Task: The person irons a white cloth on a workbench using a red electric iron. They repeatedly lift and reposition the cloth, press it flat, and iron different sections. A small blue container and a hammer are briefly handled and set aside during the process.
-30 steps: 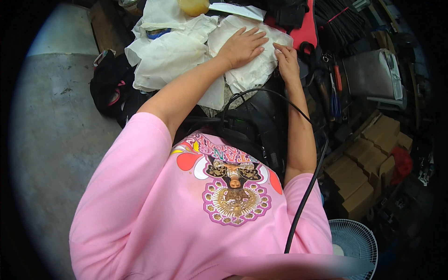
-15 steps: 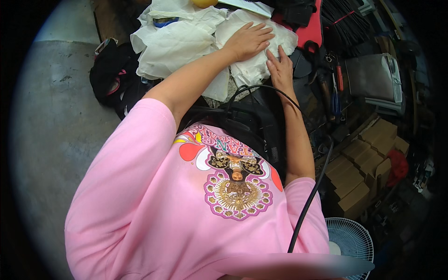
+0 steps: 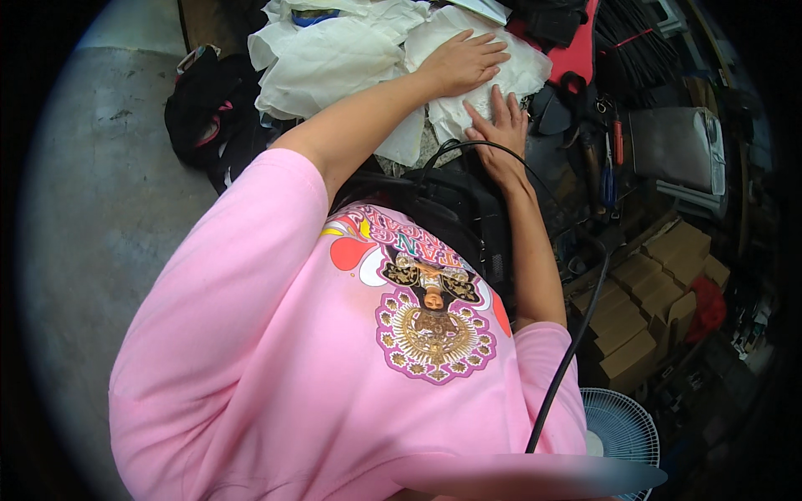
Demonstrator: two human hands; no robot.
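Note:
Thin, crumpled white sheets (image 3: 334, 63) cover the work surface at the far side; whether they are paper or cloth I cannot tell. My left hand (image 3: 468, 63) lies flat on the right-hand white sheet (image 3: 526, 58), palm down and fingers stretched out. Just nearer to me, my right hand (image 3: 499, 138) rests at the near edge of that sheet with its fingers spread. Neither hand grips anything. A black cable (image 3: 480, 144) loops past my right wrist. At the top, a blue-rimmed object (image 3: 315, 17) shows among the sheets on the left.
Right of my hands lie black-handled scissors (image 3: 575, 83), a red-handled tool (image 3: 618, 142) and a blue-handled tool (image 3: 609, 185). Cardboard boxes (image 3: 622, 330) and a white fan (image 3: 622, 434) stand at the lower right. A black bag (image 3: 200, 117) sits at the left.
My right hand has drawn slightly back toward me along the sheet's edge, and its fingers have spread. My left hand stays flat on the sheet. A yellow round thing has left the top of the view.

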